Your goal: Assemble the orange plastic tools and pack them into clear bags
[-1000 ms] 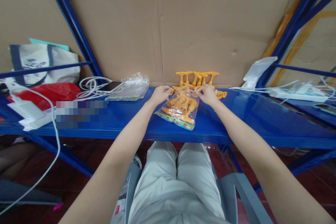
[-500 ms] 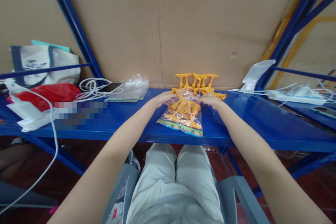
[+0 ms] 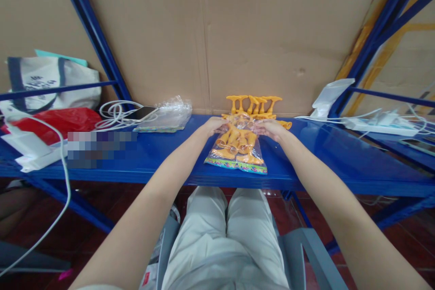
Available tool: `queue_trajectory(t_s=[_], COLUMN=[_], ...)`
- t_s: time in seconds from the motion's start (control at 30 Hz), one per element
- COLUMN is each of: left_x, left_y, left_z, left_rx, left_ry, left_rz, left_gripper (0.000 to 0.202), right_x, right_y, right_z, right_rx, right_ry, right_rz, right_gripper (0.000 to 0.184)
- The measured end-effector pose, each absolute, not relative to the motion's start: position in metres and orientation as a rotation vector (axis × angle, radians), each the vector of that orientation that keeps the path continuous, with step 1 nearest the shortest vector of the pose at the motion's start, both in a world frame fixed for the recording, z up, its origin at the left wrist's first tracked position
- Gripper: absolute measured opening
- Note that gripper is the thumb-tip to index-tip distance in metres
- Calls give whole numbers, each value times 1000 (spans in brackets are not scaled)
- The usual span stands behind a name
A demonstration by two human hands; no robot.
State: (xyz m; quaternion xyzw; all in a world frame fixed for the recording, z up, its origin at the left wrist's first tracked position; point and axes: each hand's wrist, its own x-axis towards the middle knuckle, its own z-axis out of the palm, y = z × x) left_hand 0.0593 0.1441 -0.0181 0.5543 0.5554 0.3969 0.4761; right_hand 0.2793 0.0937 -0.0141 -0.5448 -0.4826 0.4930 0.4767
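A clear plastic bag (image 3: 234,163) with a colourful printed strip lies on the blue shelf, its strip end toward me. Inside it are several orange plastic pieces (image 3: 234,136) with hollow, flared ends. My left hand (image 3: 217,126) grips the bag's far left side, fingers closed on the film. On the far right side, my right hand (image 3: 268,128) pinches the bag in the same way. Just behind the bag, more orange T-shaped pieces (image 3: 254,104) stand in a row against the cardboard, with others lying at their foot, partly hidden by the bag and my hands.
Left of my hands lie a stack of flat clear bags (image 3: 166,118), a phone (image 3: 144,113) and a coiled white cable (image 3: 113,115). Farther left are a red bag (image 3: 64,122), a canvas tote (image 3: 68,79) and a white power strip (image 3: 42,156). Another power strip (image 3: 380,126) lies at right.
The bag's near end has shifted slightly to the right and lies a little straighter. Both hands keep hold at its far sides, with small finger movements.
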Motion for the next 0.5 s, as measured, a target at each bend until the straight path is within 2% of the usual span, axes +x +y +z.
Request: queue_trajectory(t_s=[0.17,0.5], left_x=[49,36], left_y=[144,154], left_z=[-22,-36], left_rx=[1321,1410], left_ry=[1354,1195], left_rz=[1024,1076], left_gripper=[20,16], right_x=[281,289], right_y=[95,103], right_z=[-13,-26], right_rx=[-1384,-1241], right_ry=[-1120,-1218], right_rz=[1219,1205], right_gripper=[30,28])
